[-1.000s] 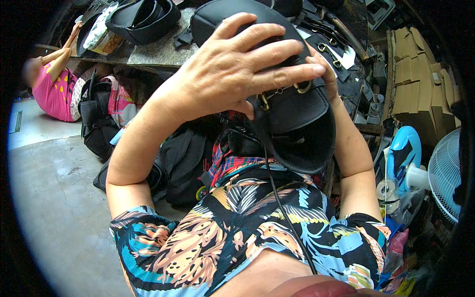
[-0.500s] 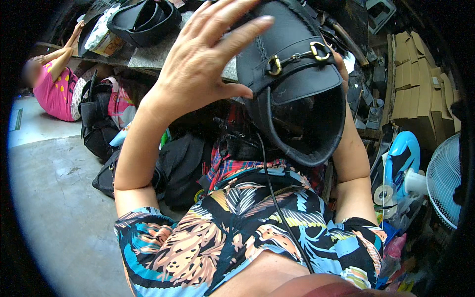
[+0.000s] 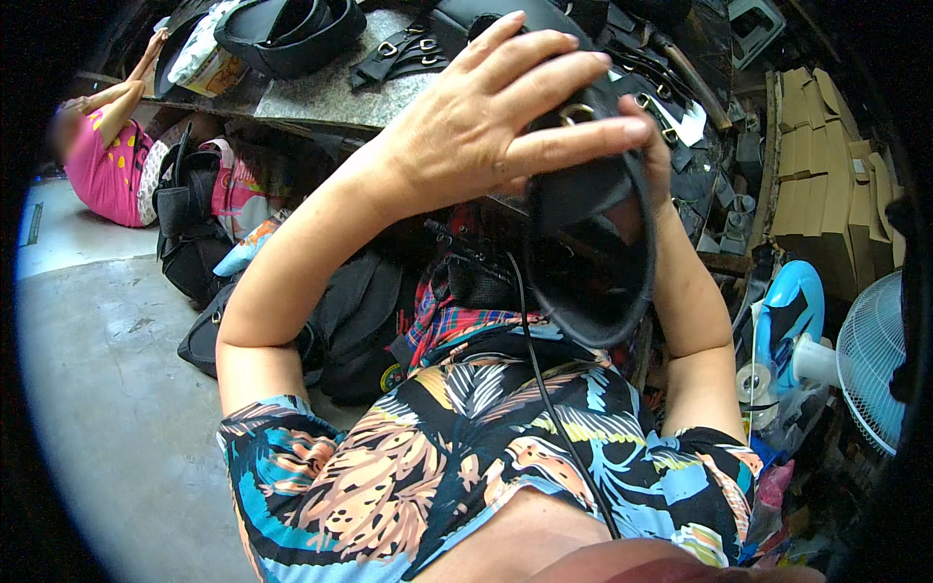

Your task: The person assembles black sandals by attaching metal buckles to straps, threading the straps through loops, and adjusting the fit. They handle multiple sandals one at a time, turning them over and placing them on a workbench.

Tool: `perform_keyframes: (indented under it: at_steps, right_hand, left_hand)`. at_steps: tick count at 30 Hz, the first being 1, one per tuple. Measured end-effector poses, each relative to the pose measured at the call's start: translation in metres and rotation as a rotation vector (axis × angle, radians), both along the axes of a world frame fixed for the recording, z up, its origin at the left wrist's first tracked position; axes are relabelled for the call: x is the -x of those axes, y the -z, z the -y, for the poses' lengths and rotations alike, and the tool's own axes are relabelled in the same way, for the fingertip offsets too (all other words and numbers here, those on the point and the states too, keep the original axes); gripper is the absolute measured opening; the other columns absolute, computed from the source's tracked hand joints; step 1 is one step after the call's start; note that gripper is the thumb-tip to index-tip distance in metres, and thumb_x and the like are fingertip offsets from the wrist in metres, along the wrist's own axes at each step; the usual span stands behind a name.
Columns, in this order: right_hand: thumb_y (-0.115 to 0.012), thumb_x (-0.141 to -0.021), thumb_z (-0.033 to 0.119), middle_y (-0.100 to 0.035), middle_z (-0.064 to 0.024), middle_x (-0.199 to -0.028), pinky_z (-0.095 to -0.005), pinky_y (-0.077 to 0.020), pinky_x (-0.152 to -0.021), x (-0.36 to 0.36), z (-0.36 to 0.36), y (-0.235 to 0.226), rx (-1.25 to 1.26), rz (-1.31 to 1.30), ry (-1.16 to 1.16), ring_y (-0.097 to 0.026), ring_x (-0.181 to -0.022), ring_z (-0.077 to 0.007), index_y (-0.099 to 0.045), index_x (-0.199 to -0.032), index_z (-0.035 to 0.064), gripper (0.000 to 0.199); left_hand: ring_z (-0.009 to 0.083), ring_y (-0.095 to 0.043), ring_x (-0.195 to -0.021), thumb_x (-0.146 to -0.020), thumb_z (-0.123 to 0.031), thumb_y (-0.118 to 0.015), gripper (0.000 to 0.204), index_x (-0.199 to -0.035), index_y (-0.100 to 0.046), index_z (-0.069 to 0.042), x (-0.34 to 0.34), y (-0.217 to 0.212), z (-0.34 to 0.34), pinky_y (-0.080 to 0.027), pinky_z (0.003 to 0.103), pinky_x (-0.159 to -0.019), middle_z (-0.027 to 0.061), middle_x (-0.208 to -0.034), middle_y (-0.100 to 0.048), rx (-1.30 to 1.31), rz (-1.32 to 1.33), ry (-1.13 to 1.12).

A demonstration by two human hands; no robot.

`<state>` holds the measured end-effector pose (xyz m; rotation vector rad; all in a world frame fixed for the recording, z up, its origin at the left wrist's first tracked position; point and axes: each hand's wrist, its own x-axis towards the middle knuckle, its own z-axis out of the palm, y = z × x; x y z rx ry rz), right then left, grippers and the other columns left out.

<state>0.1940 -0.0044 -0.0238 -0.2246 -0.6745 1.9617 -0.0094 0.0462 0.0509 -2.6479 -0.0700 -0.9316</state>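
I hold a black leather bag (image 3: 593,262) up in front of me, its open mouth facing down toward me. My left hand (image 3: 496,112) lies spread flat over the bag's outer side, fingers apart, pressing on it. My right hand (image 3: 653,136) is mostly hidden behind the bag; only fingertips curl around its right edge, near a brass buckle (image 3: 576,114). A thin black cord (image 3: 544,389) runs down from the bag area over my patterned shirt.
A grey worktable (image 3: 321,92) ahead carries black straps (image 3: 403,53) and another black bag (image 3: 287,29). A person in a pink top (image 3: 107,165) sits at far left beside dark bags (image 3: 190,228). Cardboard stacks (image 3: 826,185) and a fan (image 3: 875,360) stand at right.
The bag has turned in my hands, its buckle side rotating up and away and its mouth swinging down. My left hand has shifted across its surface toward the right.
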Motion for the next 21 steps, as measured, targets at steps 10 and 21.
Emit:
perform_keyframes:
  at_steps: [10, 21]
  right_hand:
    - [-0.040, -0.090, 0.071, -0.053, -0.0200, -0.137, -0.0507, -0.0344, -0.111, -0.016, -0.022, -0.010, -0.233, -0.185, 0.177, -0.051, -0.126, -0.0352, -0.038, -0.142, 0.0041, 0.084]
    - [-0.068, -0.086, 0.024, -0.055, -0.0141, -0.135, -0.0438, -0.0459, -0.103, -0.021, -0.008, -0.001, -0.325, 0.334, 0.399, -0.056, -0.122, -0.0274, -0.042, -0.140, 0.0015, 0.065]
  left_hand:
    - [0.0317, -0.060, -0.099, -0.056, -0.022, -0.089, 0.078, -0.123, -0.053, -0.006, 0.005, -0.013, -0.024, -0.048, 0.040, -0.084, 0.0134, -0.109, -0.062, 0.389, 0.153, -0.282]
    - [0.0149, -0.061, -0.083, -0.071, -0.032, -0.086, 0.066, -0.120, -0.057, 0.002, 0.021, -0.006, -0.029, -0.050, 0.029, -0.077, 0.0100, -0.093, -0.066, 1.005, 0.101, -0.558]
